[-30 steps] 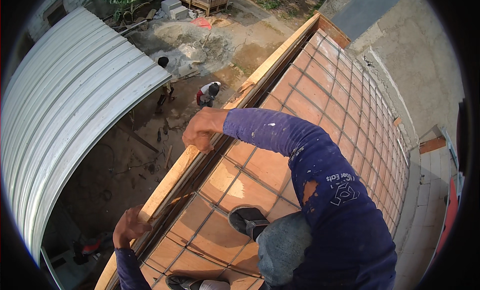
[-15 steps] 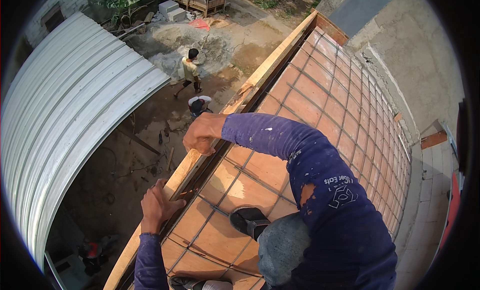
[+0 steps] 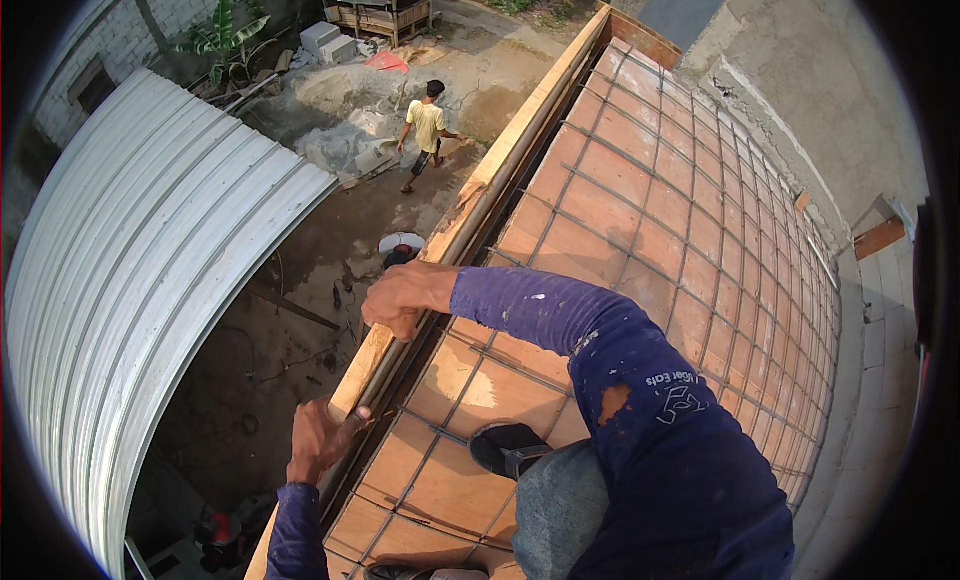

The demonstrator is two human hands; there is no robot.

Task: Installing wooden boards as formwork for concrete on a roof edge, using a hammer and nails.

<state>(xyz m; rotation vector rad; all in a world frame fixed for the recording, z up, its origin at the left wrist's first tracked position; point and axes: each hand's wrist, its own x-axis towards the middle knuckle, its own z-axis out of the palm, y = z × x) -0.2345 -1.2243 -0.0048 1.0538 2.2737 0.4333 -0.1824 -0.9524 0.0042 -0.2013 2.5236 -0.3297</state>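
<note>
A long timber edge board (image 3: 358, 378) runs diagonally along the side of a plywood deck (image 3: 470, 470). My left hand (image 3: 322, 438) grips the board's top edge lower down, the thumb on the inner side and the fingers over the outer side. Farther along, my right hand (image 3: 405, 298) is closed over the same board, its knuckles bent and its fingertips hidden on the outer side. A grid of steel reinforcing bars (image 3: 598, 222) covers the deck, with a dark gap between it and the board. My sandalled foot (image 3: 500, 448) rests on the deck among the bars.
Beyond the board is a drop to dirt ground (image 3: 290, 365). A curved corrugated metal roof (image 3: 180, 250) stands left. Below, a person in a yellow shirt (image 3: 426, 128) walks, and another with a white hat (image 3: 402, 244) is partly hidden. A concrete wall (image 3: 830, 90) borders the right.
The person in yellow has walked to the right. My view has shifted slightly. Both hands stay on the board, the left one now wrapped more closely over its edge.
</note>
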